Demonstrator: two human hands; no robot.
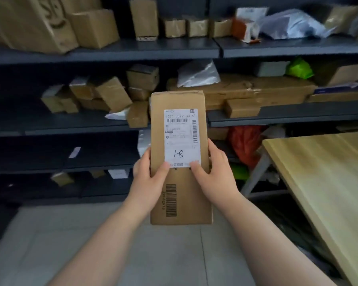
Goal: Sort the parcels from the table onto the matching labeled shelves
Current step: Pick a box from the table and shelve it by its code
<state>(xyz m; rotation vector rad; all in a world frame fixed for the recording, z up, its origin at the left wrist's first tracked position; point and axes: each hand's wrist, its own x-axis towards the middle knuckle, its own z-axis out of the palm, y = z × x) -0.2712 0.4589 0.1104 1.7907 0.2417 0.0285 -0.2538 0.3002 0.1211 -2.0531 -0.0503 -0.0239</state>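
A long, flat cardboard parcel (180, 104) is held up in front of me at the centre of the head view. Its white shipping label faces me with "1-8" handwritten on it, and a black barcode is printed lower down. My left hand (148, 178) grips the parcel's left edge, thumb lying on the front. My right hand (214, 174) grips the right edge, thumb on the label's bottom corner. Dark shelves (112, 52) full of parcels stand behind it. No shelf labels are readable.
Brown boxes and plastic mailer bags crowd the upper and middle shelves; the lower left shelves (50, 166) hold few items. A light wooden table (329, 172) juts in at the right. Red and green bags lie beneath it. Grey floor lies below.
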